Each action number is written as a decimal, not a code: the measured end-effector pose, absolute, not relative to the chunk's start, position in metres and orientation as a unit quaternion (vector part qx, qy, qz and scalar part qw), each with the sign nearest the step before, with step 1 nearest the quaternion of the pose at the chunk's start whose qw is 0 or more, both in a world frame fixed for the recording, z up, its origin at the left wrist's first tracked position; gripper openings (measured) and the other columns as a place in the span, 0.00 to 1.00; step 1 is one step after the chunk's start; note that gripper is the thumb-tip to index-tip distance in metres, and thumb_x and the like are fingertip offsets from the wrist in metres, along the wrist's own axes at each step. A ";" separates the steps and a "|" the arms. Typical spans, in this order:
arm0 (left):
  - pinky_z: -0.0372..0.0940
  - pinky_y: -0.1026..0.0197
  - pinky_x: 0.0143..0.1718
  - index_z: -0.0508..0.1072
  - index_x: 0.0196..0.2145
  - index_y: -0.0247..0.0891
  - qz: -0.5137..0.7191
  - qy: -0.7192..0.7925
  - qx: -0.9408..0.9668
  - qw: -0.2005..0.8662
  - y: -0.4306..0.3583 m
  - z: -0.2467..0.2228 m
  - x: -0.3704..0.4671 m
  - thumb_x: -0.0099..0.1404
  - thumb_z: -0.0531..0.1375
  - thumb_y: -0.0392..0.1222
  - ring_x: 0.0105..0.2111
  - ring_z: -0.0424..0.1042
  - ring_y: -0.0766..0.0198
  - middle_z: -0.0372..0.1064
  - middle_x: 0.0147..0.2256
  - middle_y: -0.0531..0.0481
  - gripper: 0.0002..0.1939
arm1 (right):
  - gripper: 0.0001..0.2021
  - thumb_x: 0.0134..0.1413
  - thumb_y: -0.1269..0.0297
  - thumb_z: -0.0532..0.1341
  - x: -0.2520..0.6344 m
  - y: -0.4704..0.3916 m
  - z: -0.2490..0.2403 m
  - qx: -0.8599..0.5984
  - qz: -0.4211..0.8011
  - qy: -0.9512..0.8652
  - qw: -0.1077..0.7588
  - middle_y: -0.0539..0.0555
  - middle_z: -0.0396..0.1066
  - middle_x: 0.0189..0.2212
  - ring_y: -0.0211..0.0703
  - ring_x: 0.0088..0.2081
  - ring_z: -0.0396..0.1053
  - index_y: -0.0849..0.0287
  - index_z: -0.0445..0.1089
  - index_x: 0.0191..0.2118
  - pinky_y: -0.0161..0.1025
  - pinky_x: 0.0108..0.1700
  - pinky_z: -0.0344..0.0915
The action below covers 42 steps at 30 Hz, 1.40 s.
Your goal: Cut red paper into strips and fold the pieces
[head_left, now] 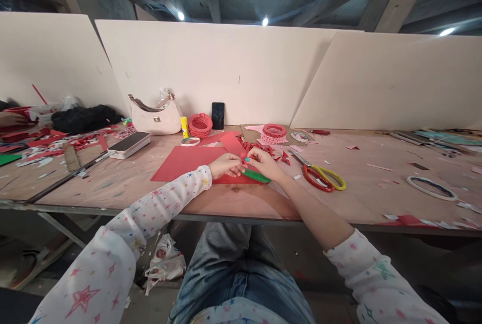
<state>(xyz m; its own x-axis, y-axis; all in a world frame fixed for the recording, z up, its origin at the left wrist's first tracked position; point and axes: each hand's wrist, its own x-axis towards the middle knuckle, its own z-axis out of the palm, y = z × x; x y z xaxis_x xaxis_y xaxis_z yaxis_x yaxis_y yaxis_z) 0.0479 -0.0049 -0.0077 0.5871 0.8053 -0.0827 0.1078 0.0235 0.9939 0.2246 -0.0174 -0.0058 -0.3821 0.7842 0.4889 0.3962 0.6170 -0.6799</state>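
My left hand (228,166) and my right hand (263,163) meet over the table, fingers pinched together around a small piece of red paper (243,155). Its exact shape is partly hidden by my fingertips. Just below my right hand lies a green strip with a toothed edge (258,176), perhaps a comb. A large red paper sheet (181,163) spreads under and to the left of my hands. Small folded red paper pieces (285,157) lie just beyond my right hand. To its right rest scissors (318,176) with one red and one yellow handle loop.
Behind the sheet stand a glue stick (184,127), a red ring-shaped wreath (200,125), a dark phone (218,115) and a pale handbag (156,118). Stacked rings (274,133) sit at the back. A white oval ring (432,188) lies right. White panels (211,63) border the table.
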 end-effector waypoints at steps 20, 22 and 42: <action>0.60 0.72 0.22 0.67 0.24 0.33 0.294 0.373 0.677 0.563 -0.008 -0.008 0.051 0.52 0.54 0.35 0.20 0.63 0.74 0.64 0.21 0.54 0.04 | 0.01 0.47 0.69 0.54 0.218 -0.020 -0.005 -0.388 0.234 -0.787 0.418 0.48 0.61 0.24 0.37 0.28 0.60 0.59 0.61 0.27 0.35 0.31 0.56; 0.60 0.71 0.22 0.68 0.25 0.32 0.291 0.367 0.666 0.580 -0.008 -0.008 0.051 0.52 0.54 0.36 0.20 0.64 0.74 0.65 0.22 0.53 0.04 | 0.01 0.47 0.69 0.54 0.218 -0.020 -0.005 -0.388 0.231 -0.789 0.417 0.48 0.60 0.24 0.37 0.27 0.60 0.59 0.60 0.27 0.35 0.30 0.56; 0.55 0.72 0.19 0.66 0.23 0.32 0.328 0.358 0.685 0.543 -0.010 -0.004 0.053 0.52 0.53 0.32 0.18 0.63 0.75 0.63 0.20 0.54 0.04 | 0.02 0.45 0.69 0.54 0.216 -0.024 -0.002 -0.352 0.330 -0.746 0.458 0.48 0.59 0.26 0.37 0.30 0.58 0.58 0.59 0.30 0.34 0.32 0.56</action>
<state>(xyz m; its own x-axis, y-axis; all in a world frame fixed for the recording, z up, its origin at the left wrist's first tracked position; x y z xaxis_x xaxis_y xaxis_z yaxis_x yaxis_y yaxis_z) 0.0526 -0.0104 -0.0037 0.5287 0.8467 0.0600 0.1340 -0.1530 0.9791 0.2165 -0.0243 -0.0022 -0.3321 0.8284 0.4511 0.2230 0.5336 -0.8158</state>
